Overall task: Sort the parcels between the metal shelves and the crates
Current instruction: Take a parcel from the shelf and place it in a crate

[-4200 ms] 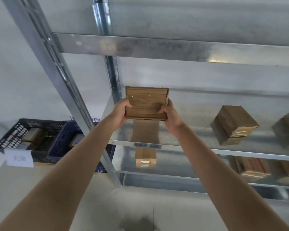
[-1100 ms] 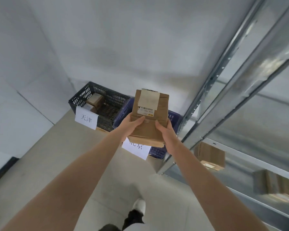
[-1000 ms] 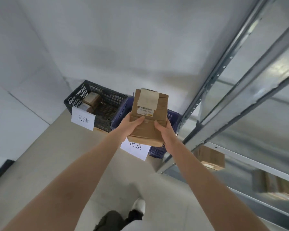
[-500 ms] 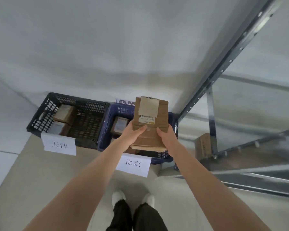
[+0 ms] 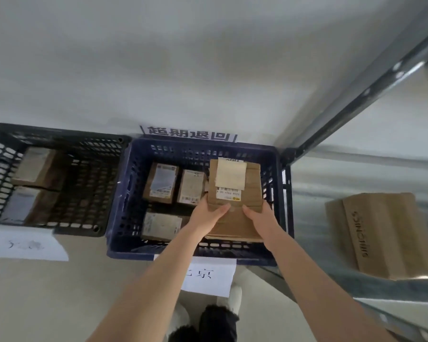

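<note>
Flat brown cardboard parcel [image 5: 235,193] with a white printed label held over the right half of the dark blue perforated plastic crate [image 5: 120,193]; left hand [image 5: 209,214] and right hand [image 5: 260,217] grip its near end from either side, thumbs curled on top. Three smaller brown labelled parcels [image 5: 161,182] lie in the crate's left half. Black perforated plastic crate [image 5: 89,178] touches its left side; grey metal shelf upright [image 5: 371,95] stands at right.

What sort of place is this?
Most likely a parcel sorting room. A blue crate and a black crate with paper labels hold cardboard parcels; a metal shelf rack with another box stands beside them. The left hand and right hand hold one more parcel at the blue crate.
</note>
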`<act>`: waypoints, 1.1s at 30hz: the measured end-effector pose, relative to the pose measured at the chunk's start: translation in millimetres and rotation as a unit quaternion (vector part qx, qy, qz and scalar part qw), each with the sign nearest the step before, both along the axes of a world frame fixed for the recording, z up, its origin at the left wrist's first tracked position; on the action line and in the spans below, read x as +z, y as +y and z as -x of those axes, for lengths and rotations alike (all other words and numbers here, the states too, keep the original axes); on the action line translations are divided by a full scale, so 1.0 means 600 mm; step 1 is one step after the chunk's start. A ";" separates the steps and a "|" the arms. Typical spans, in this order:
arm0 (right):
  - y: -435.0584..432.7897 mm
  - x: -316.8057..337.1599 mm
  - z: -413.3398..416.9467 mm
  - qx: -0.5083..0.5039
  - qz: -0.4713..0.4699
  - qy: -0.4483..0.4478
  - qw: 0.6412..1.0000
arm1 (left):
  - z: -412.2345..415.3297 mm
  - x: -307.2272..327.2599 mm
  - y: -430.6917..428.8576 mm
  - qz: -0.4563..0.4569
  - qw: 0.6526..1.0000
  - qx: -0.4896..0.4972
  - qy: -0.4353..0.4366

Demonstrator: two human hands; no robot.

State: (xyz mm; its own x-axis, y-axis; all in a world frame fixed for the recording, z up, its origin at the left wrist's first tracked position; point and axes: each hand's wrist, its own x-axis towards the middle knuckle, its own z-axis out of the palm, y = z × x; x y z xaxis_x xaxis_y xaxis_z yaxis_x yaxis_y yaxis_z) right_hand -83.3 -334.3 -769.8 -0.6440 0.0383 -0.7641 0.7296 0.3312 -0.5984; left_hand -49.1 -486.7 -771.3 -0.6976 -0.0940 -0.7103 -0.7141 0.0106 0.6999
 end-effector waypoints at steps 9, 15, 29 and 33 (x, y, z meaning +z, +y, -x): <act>0.008 -0.222 0.062 0.011 -0.050 0.016 0.999 | 0.067 -0.248 0.010 0.055 0.998 -0.020 -0.001; 0.004 -0.312 0.078 0.025 -0.024 0.005 0.999 | 0.069 -0.335 0.016 0.055 0.998 0.024 -0.017; -0.002 -0.377 0.085 0.016 -0.110 0.036 0.993 | 0.085 -0.394 0.041 0.169 0.986 0.004 0.012; 0.004 -0.363 0.083 0.014 -0.087 0.032 0.996 | 0.084 -0.385 0.033 0.136 0.991 0.006 0.001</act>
